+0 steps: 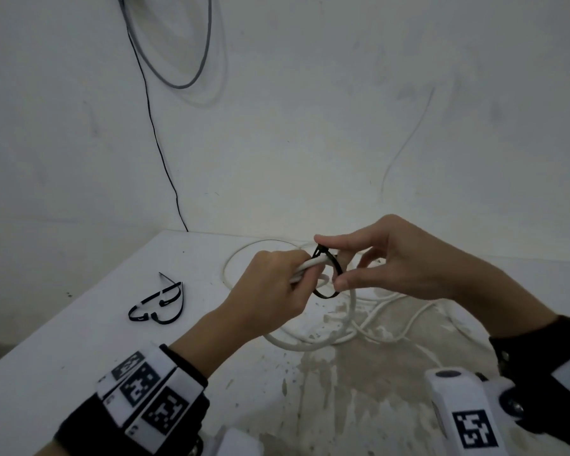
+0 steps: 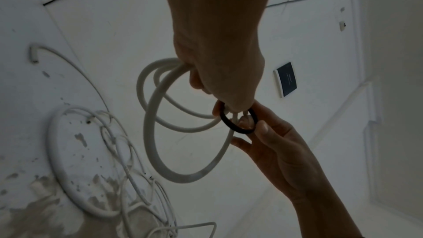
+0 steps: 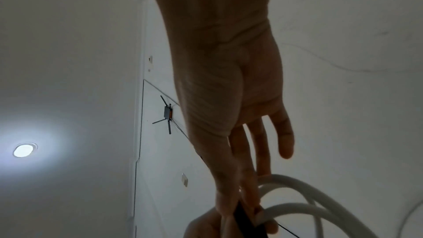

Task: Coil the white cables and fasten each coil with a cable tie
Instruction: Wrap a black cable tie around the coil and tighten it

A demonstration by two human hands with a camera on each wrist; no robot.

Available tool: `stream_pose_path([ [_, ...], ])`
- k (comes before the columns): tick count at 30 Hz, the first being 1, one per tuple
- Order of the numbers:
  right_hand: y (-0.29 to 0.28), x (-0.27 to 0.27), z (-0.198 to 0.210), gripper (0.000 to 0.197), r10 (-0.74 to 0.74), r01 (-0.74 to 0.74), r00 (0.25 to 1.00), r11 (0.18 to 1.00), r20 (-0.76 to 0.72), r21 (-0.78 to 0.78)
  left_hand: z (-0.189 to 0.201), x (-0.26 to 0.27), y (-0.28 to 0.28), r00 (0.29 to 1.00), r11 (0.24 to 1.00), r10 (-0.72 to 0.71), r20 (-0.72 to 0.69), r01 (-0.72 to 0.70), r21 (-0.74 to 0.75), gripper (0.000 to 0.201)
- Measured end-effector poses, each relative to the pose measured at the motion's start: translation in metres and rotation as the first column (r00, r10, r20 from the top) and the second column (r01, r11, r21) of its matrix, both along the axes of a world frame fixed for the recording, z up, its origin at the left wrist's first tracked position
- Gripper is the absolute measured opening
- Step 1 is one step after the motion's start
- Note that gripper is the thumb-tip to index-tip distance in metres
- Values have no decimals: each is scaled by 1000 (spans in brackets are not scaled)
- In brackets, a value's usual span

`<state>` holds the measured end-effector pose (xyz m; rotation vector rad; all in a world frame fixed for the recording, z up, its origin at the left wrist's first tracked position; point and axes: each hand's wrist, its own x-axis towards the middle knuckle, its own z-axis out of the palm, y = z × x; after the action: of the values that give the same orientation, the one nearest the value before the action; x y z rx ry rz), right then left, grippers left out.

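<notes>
My left hand (image 1: 270,291) grips a coil of thick white cable (image 2: 158,133) above the table, its loops hanging below the fist in the left wrist view. A black cable tie (image 1: 329,271) is looped round the bunched strands beside that fist. My right hand (image 1: 389,258) pinches the tie between thumb and forefinger, the other fingers spread out. In the left wrist view the black cable tie (image 2: 239,120) forms a ring just under my left hand (image 2: 217,52). In the right wrist view my right hand (image 3: 228,115) partly hides the dark tie (image 3: 242,218).
More white cables (image 1: 359,324) lie tangled on the stained white table (image 1: 145,340). Two black looped cable ties (image 1: 160,304) lie at the table's left. A thin black wire (image 1: 158,143) and a grey cable hang on the wall behind.
</notes>
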<state>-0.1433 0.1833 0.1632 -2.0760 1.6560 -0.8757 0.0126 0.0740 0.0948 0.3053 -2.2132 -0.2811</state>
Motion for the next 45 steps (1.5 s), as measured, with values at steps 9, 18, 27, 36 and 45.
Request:
stream_pose_path([
  [9, -7, 5, -34, 48, 9, -27, 999, 917, -47, -397, -9, 3, -6, 1000, 1000, -18, 11, 18, -19, 46],
  [18, -4, 2, -32, 42, -19, 45, 994, 963, 103, -265, -2, 3, -2, 996, 997, -48, 69, 51, -55, 43],
  [27, -2, -1, -38, 33, -42, 43, 999, 903, 11, -428, 1, -4, 6, 996, 998, -56, 62, 59, -37, 39],
  [36, 4, -18, -21, 21, -25, 17, 861, 1000, 508, 20, 6, 2, 7, 972, 980, -201, 126, 201, 9, 40],
  [45, 4, -9, -10, 9, 15, -72, 899, 991, 439, 114, 18, -3, 16, 887, 835, -448, 115, 369, 409, 53],
])
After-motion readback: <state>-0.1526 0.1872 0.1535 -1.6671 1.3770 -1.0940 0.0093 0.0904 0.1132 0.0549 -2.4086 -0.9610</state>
